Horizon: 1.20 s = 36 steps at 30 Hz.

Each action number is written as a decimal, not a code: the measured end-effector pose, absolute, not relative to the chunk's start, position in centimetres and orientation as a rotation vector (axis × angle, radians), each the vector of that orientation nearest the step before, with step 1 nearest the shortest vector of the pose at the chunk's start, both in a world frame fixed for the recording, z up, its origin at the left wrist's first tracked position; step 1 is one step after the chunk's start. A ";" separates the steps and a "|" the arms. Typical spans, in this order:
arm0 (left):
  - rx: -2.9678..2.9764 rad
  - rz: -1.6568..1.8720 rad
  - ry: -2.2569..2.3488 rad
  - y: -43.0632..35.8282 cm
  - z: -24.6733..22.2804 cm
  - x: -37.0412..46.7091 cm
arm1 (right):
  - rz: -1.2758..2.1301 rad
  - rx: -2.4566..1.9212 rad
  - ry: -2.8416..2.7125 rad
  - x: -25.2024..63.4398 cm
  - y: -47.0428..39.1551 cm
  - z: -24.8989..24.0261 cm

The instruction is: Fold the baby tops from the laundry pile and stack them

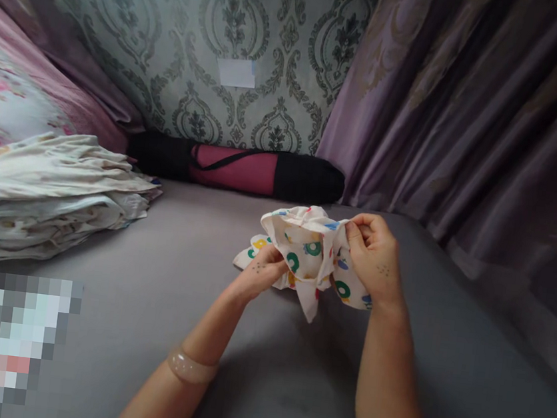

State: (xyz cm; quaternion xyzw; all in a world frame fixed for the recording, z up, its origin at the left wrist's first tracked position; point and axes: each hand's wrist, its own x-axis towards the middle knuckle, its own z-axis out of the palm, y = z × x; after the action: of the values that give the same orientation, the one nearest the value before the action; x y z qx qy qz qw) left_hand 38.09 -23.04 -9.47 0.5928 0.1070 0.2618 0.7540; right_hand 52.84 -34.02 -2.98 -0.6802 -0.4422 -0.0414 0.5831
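Note:
A small white cloth garment (311,248) with green, yellow, blue and red prints hangs bunched between my hands, above the grey bed sheet (169,331). Its exact kind is hard to tell; an opening in it faces me. My right hand (372,250) pinches its upper right edge between thumb and fingers. On the other side, my left hand (264,271) reaches into the folds, and its fingertips are hidden by the cloth. A pale bangle (191,367) circles my left wrist.
A thick pile of pale folded cloths (53,193) lies at the left. Against the patterned wall rests a long black and magenta bag (235,168). Purple curtains (445,107) hang along the right. A pixelated patch covers the lower left corner.

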 end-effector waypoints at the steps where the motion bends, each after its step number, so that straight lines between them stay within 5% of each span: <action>1: 1.234 0.625 0.260 -22.7 -9.5 38.0 | -0.102 -1.585 -1.033 52.9 -34.0 -3.0; 14: 1.976 1.367 0.622 -18.3 -1.8 27.2 | -0.499 -1.720 -0.958 53.0 -39.3 0.1; 21: 2.121 0.316 0.772 -14.8 -7.2 27.0 | 0.647 -2.085 -1.437 56.8 -37.0 -5.1; 25: 2.246 -0.006 0.828 -13.6 -10.5 28.0 | 1.006 -2.146 -1.375 57.8 -36.2 -7.2; 30: 2.306 -0.057 0.860 -13.8 -10.7 28.5 | 1.064 -2.153 -1.399 57.8 -36.4 -7.1; 36: 2.277 0.165 0.886 -14.4 -10.7 30.4 | 0.734 -2.293 -1.493 57.6 -35.1 -8.0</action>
State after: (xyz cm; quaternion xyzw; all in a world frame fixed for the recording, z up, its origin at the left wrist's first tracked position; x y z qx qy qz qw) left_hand 30.36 -14.41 -10.71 0.8746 0.3403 0.0635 0.3395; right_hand 57.64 -35.15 -7.98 -0.7998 -0.5207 0.2561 0.1535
